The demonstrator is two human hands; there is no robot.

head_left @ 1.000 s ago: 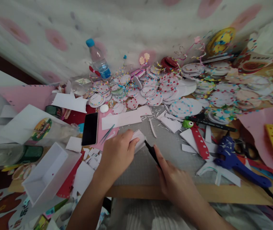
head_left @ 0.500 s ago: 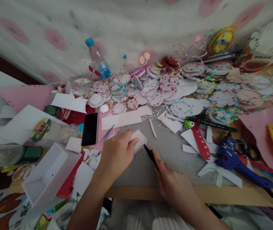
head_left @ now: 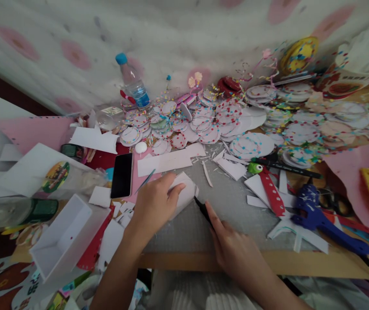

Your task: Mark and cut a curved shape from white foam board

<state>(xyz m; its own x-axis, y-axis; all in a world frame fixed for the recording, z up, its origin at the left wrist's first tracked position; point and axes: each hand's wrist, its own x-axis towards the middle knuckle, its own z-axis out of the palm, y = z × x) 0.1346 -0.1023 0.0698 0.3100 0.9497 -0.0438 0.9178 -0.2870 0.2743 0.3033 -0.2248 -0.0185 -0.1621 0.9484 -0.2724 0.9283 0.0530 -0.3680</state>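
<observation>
My left hand (head_left: 157, 198) rests on a piece of white card (head_left: 185, 192) on the grey cutting mat (head_left: 223, 193), its thumb stretched over the card and its other fingers bent. The card's far right edge is cut at an angle. My right hand (head_left: 231, 243) is closed round a black craft knife (head_left: 204, 209), index finger laid along it. The knife's tip is at the card's right edge; whether it touches cannot be made out. A long white strip (head_left: 165, 162) and metal tweezers (head_left: 145, 179) lie just beyond my left hand.
Stacks of white discs with coloured beads (head_left: 200, 125) line the back. A phone (head_left: 122, 175), a white box (head_left: 61, 237) and bottles (head_left: 134, 84) stand or lie leftward. At right are a blue glue gun (head_left: 323, 224), scissors (head_left: 336, 202), a marker (head_left: 286, 167) and card scraps (head_left: 232, 165).
My left hand has slid a little to the left, and more of the white card shows beside its thumb. The knife tip has shifted slightly left and down.
</observation>
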